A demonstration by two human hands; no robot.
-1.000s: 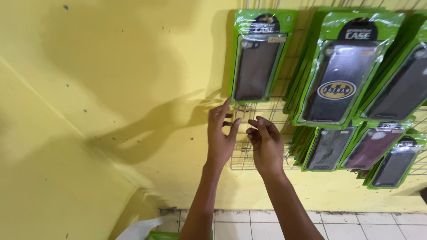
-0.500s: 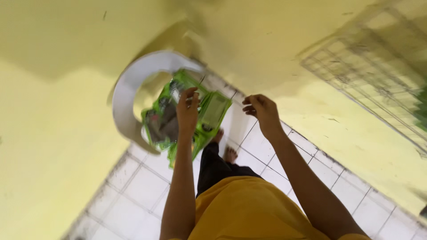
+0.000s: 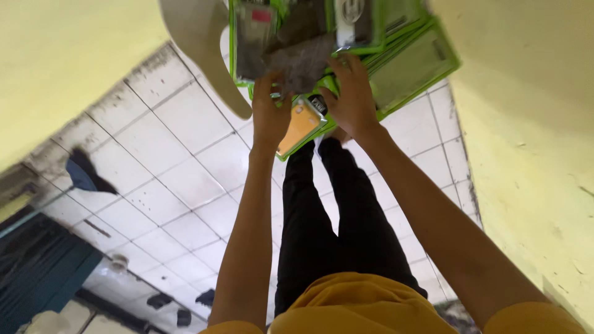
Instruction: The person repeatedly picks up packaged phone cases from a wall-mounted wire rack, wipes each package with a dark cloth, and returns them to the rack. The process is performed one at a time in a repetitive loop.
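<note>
I look straight down at a heap of green packaged phone cases (image 3: 408,55) lying on a white plastic chair (image 3: 201,55). One pack with an orange case (image 3: 300,127) sticks out of the heap's near edge, tilted. My left hand (image 3: 270,114) grips its left side, fingers up against a grey pack (image 3: 297,55). My right hand (image 3: 352,96) lies on the heap, thumb pinching the orange pack's top end. My black trousers (image 3: 334,216) and yellow shirt show below.
White floor tiles (image 3: 167,167) spread to the left, with a dark cloth (image 3: 86,176) lying on them. Yellow walls (image 3: 532,124) stand close on the right and at the upper left. A dark blue slatted object (image 3: 37,272) sits at the lower left.
The view dropped from the wall rack to the chair and floor. Both hands left the wire rack and came down onto the heap of packs, closing on the orange one.
</note>
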